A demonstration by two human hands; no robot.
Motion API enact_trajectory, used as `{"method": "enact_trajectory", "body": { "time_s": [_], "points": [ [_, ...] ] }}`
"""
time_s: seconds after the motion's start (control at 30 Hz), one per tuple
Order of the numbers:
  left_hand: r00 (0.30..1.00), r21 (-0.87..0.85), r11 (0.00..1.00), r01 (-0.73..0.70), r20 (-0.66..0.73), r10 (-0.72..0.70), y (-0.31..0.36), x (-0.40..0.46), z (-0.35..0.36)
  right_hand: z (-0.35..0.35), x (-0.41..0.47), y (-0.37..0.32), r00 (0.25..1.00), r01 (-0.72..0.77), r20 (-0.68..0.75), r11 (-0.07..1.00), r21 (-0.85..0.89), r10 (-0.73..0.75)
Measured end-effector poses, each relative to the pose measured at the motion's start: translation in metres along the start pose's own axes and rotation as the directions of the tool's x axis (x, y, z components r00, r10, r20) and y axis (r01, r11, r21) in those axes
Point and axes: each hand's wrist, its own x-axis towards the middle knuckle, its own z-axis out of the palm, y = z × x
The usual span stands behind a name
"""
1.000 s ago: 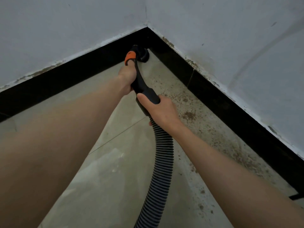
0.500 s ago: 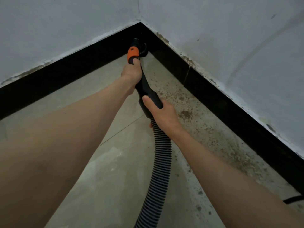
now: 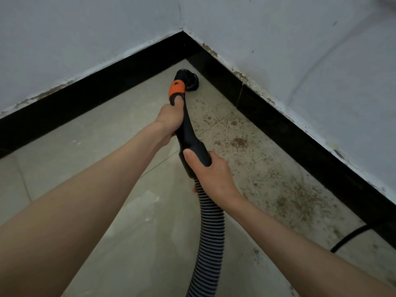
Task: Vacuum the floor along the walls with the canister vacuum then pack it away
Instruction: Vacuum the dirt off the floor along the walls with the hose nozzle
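Note:
A black vacuum handle (image 3: 189,133) with an orange collar (image 3: 177,90) points into the room's corner. Its round black nozzle (image 3: 188,79) rests on the tiled floor just short of the corner, close to the right-hand black skirting (image 3: 278,116). My left hand (image 3: 170,121) grips the handle just below the orange collar. My right hand (image 3: 211,175) holds the lower end of the handle where the ribbed grey hose (image 3: 211,243) joins it. The hose runs down out of the bottom of the view. The canister itself is out of sight.
Two white walls meet at the corner (image 3: 182,32), each with black skirting along the floor. Brown dirt specks (image 3: 297,200) cover the tiles beside the right wall. A black cable (image 3: 347,236) lies on the floor at the lower right, by the skirting.
The nozzle has pulled back a little from the corner, and the view has tilted so the corner sits lower. More of the black cable shows at the right. Both hands keep their grip.

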Motion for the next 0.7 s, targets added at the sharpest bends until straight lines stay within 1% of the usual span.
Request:
{"method": "enact_trajectory", "body": {
  "time_s": [0.1,0.2,0.3,0.37,0.43,0.5,0.7],
  "points": [
    [0.999,-0.060,0.998,0.028,-0.040,-0.031,-0.006,-0.011,-0.006,-0.001,-0.010,-0.005,0.999,0.023,0.035,0.995,-0.093,-0.019],
    [0.992,-0.231,0.971,0.068,-0.092,-0.092,-0.023,-0.020,-0.019,-0.005,-0.016,-0.011,0.993,0.050,0.112,0.976,-0.212,-0.027],
    [0.983,-0.331,0.939,0.096,-0.117,-0.142,-0.036,-0.029,-0.034,-0.004,-0.021,-0.017,0.982,0.083,0.184,0.954,-0.288,-0.030],
    [0.976,-0.373,0.920,0.120,-0.123,-0.178,-0.041,-0.036,-0.040,-0.002,-0.025,-0.020,0.978,0.102,0.207,0.934,-0.341,-0.031],
    [0.975,-0.402,0.904,0.145,-0.099,-0.201,-0.044,-0.043,-0.041,-0.003,-0.029,-0.019,0.979,0.109,0.204,0.910,-0.400,-0.027],
    [0.975,-0.408,0.899,0.160,-0.075,-0.208,-0.045,-0.050,-0.036,-0.007,-0.034,-0.017,0.983,0.096,0.185,0.907,-0.410,-0.021],
    [0.984,-0.374,0.913,0.164,0.001,-0.177,-0.024,-0.054,-0.006,-0.029,-0.039,-0.012,0.997,0.035,0.074,0.951,-0.306,-0.013]
  ]
}}
